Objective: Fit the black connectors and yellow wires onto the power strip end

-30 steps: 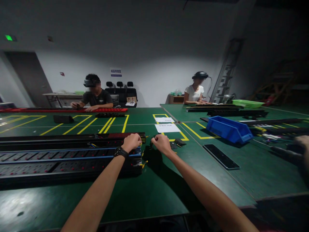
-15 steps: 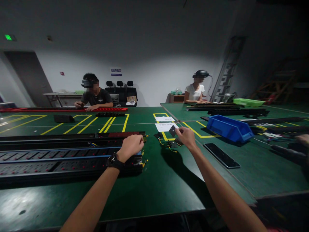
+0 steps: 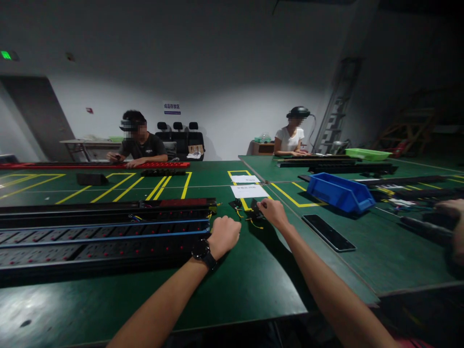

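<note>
My right hand [image 3: 274,212] pinches a small flat black plate [image 3: 254,205] just above the green table. Under and beside it lie small black parts with yellow wires [image 3: 258,225]. My left hand [image 3: 225,237], with a black watch on its wrist, has curled fingers turned away from me. Whatever may be in them is hidden. It is just off the right end of the long black socket strips [image 3: 137,247], which have red dots and blue edges. Another black part with a yellow wire [image 3: 237,204] sits a little farther back.
A black phone [image 3: 328,233] and a blue bin [image 3: 340,193] are to the right. White paper labels [image 3: 249,191] lie ahead inside yellow tape. A co-worker's hand [image 3: 451,212] shows at the right edge. Two people sit across the table.
My left hand has moved right, away from the strips' end toward the small parts. My right hand has come slightly lower and left, and the black plate has turned.
</note>
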### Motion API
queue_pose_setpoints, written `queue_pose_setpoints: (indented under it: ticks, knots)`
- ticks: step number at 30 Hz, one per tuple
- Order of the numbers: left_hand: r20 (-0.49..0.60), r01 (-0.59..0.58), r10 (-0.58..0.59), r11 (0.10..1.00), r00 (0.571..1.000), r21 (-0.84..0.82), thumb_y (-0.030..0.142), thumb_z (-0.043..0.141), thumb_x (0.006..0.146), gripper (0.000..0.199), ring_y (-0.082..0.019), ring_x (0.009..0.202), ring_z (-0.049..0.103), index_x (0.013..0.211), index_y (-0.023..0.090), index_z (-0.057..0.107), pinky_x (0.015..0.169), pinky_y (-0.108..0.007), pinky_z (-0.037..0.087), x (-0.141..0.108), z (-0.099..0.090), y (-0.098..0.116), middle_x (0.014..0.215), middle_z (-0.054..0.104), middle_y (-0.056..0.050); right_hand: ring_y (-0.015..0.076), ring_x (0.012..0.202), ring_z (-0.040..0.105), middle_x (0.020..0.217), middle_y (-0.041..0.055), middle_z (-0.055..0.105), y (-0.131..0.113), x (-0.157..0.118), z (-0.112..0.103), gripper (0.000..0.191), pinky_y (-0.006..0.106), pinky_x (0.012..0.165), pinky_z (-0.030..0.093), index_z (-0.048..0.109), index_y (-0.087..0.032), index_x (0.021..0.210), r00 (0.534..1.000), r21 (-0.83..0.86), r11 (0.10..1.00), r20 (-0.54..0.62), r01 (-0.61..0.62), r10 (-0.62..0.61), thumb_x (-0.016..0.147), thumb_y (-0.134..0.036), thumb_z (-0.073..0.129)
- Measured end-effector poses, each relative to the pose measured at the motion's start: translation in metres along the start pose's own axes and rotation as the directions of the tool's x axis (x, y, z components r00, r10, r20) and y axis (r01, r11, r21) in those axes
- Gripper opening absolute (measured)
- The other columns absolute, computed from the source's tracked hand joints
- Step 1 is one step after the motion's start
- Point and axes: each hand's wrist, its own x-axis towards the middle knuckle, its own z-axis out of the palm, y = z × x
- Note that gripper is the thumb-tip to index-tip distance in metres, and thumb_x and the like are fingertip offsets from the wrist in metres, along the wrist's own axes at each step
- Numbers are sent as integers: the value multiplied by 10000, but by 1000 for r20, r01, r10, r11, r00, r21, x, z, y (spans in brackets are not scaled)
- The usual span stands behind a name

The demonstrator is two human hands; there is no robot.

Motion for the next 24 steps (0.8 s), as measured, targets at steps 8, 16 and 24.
queue_pose_setpoints:
  ticks: [8, 16, 24]
  knots:
    - [-23, -21, 20, 999, 1000, -38, 350, 583, 943, 242, -295, 1001, 651, 998, 151, 709, 795, -377, 524, -1, 3, 9, 1022, 710, -154, 211, 774, 671, 831, 87, 755, -16, -6, 2, 316, 270, 657, 383, 733, -205, 823, 998, -53, 997, 36, 49, -47, 974, -371, 511]
    - [-115, 61, -80, 985, 990, -159, 397, 481, 976, 284, -227, 928, 642, 1010, 204, 687, 772, -317, 493, -22, -20, -57, 984, 690, -81, 201, 740, 659, 807, 69, 748, -20, -10, 4, 288, 267, 623, 365, 722, -214, 822, 1000, 5, 1000, 10, -1, 1, 961, -379, 532]
    - [-75, 281, -321, 904, 944, -323, 385, 482, 945, 296, -220, 914, 666, 968, 225, 730, 745, -300, 461, -45, -13, -105, 1004, 735, -73, 208, 803, 675, 896, 69, 765, -13, -6, 13, 267, 265, 690, 423, 762, -230, 908, 999, 114, 993, 7, 39, -40, 957, -324, 516]
